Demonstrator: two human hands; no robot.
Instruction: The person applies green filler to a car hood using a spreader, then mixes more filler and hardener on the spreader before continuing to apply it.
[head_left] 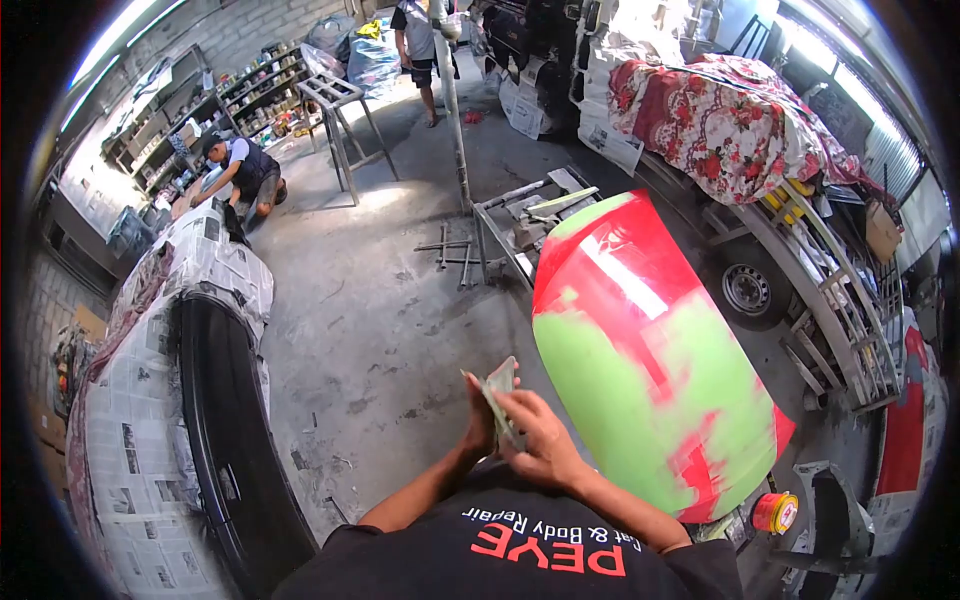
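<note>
In front of my chest, my left hand (478, 418) holds a thin, flat, pale grey-green piece (500, 382) upright, its fingers behind it. My right hand (545, 440) presses against the near face of the same piece with its fingers bent. The piece's exact kind is too small to make out. Just to the right lies a large curved car body panel (600, 385), glossy red at its far end and covered with light green patches. A red and yellow can (775, 513) stands by its near end.
A black bumper (225, 430) lies along newspaper sheeting (130, 450) on the left. Behind are a metal post (455, 120), a metal stand (335, 95) and a crouching person (245, 170); another person stands farther back. A flowered cover (730, 120) drapes a vehicle at right.
</note>
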